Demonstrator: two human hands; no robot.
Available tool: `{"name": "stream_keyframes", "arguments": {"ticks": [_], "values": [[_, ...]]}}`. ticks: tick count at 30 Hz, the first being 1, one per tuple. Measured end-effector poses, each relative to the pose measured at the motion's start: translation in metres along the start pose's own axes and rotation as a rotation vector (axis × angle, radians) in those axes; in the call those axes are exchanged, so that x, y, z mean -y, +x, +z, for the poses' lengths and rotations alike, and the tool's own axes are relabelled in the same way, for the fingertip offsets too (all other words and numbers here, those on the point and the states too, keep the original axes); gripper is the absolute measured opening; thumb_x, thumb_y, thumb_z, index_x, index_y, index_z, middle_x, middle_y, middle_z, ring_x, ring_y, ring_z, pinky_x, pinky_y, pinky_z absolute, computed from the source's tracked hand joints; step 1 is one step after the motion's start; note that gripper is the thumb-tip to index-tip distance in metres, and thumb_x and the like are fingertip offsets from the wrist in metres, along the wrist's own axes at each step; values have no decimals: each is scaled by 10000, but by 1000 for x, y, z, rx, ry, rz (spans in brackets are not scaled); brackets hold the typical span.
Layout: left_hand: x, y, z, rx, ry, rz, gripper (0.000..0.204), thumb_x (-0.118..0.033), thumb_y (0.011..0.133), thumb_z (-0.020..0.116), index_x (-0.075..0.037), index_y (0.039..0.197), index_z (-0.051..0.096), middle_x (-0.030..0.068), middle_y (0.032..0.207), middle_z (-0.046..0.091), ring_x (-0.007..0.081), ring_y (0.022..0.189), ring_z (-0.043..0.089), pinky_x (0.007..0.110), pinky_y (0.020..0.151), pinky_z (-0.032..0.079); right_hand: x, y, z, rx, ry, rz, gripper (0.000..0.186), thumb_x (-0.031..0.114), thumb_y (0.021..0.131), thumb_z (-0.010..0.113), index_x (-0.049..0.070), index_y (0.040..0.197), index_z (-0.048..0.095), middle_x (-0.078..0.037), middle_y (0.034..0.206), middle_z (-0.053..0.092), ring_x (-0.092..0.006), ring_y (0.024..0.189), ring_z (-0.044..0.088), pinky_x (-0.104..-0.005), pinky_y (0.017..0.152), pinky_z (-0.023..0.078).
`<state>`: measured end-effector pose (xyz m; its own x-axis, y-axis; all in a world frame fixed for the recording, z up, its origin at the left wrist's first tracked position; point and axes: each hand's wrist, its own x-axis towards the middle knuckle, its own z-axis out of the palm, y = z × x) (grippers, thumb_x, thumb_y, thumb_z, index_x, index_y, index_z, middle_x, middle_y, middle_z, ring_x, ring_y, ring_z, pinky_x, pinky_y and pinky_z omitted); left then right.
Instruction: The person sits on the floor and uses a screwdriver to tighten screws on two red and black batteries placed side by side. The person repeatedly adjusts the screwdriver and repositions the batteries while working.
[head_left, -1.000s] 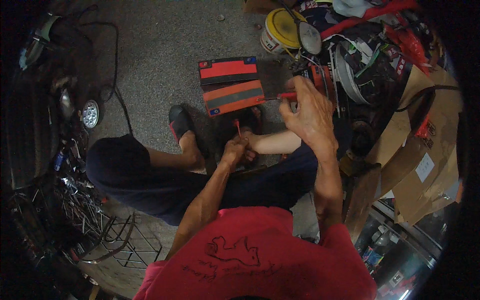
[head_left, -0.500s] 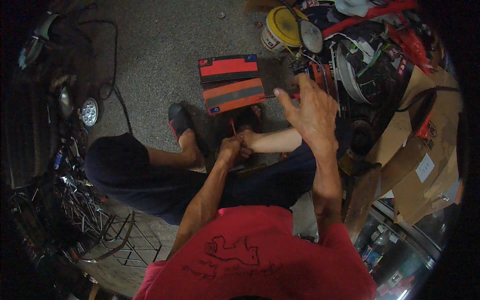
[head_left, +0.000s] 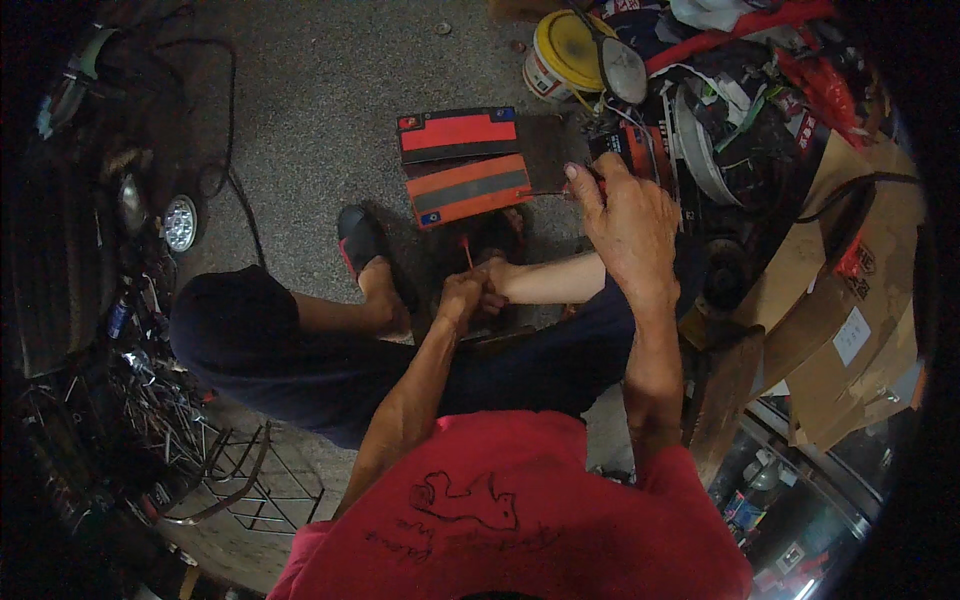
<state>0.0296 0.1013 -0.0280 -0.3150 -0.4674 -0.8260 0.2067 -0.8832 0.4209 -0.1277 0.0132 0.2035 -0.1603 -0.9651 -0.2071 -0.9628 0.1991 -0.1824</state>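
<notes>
Two block-shaped batteries lie side by side on the floor: a red one [head_left: 460,134] with a dark band and an orange one [head_left: 468,190] with a grey stripe. My right hand [head_left: 632,225] is closed round a slim red-handled tool [head_left: 545,192]. Its thin shaft points left, its tip at the right end of the orange battery; whether it touches I cannot tell. My left hand [head_left: 463,294] is closed on a thin red stick-like piece [head_left: 466,250], which points up toward the orange battery's near edge. The hand is beside my right ankle.
A yellow-lidded bucket [head_left: 570,55] stands at the far right, by a heap of parts and bags. Flattened cardboard [head_left: 850,330] leans on the right. At left lie a round lamp [head_left: 180,223], a black cable [head_left: 232,120], loose tools [head_left: 170,420] and a wire rack [head_left: 265,490].
My right hand has turned and drawn slightly right, its fingers closing in round the red-handled tool. The left hand and the batteries stay about where they were.
</notes>
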Motion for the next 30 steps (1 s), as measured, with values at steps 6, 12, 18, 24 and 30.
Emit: {"name": "stream_keyframes", "arguments": {"ticks": [6, 12, 18, 24, 30], "values": [[-6, -5, 5, -19, 50, -22, 258, -190, 897, 464, 36, 858, 583, 162, 708, 630, 231, 571, 633, 332, 481, 533, -16, -2, 15, -233, 133, -228, 298, 308, 841, 602, 26, 933, 569, -174, 840, 642, -374, 771, 620, -455, 665, 461], [-6, -5, 3, -24, 73, -20, 282, -209, 908, 463, 44, 898, 588, 155, 700, 637, 210, 548, 619, 313, 471, 510, -1, -3, 2, -73, 9, -26, 211, 212, 822, 588, 17, 895, 554, -183, 804, 631, -387, 734, 618, -482, 655, 471], [-12, -13, 9, 105, 215, 144, 297, -262, 931, 468, 7, 947, 594, 114, 759, 656, 183, 606, 619, 305, 545, 510, -15, -1, 14, -226, 132, -179, 294, 296, 848, 588, 6, 884, 553, -206, 830, 635, -382, 752, 622, -479, 644, 468], [-36, -23, 12, 104, 72, 129, 336, -328, 962, 404, -53, 978, 595, 69, 818, 641, 156, 729, 604, 311, 626, 516, -3, 0, -2, -8, -1, 41, 233, 179, 818, 607, 10, 971, 560, -187, 935, 637, -367, 806, 618, -437, 696, 467], [-40, -20, 10, 28, -68, 64, 356, -336, 973, 354, -50, 1035, 557, 78, 807, 613, 167, 695, 574, 384, 641, 533, -17, -2, 14, -238, 81, -228, 220, 219, 822, 598, 35, 923, 531, -170, 885, 609, -370, 809, 607, -466, 666, 471]]}}
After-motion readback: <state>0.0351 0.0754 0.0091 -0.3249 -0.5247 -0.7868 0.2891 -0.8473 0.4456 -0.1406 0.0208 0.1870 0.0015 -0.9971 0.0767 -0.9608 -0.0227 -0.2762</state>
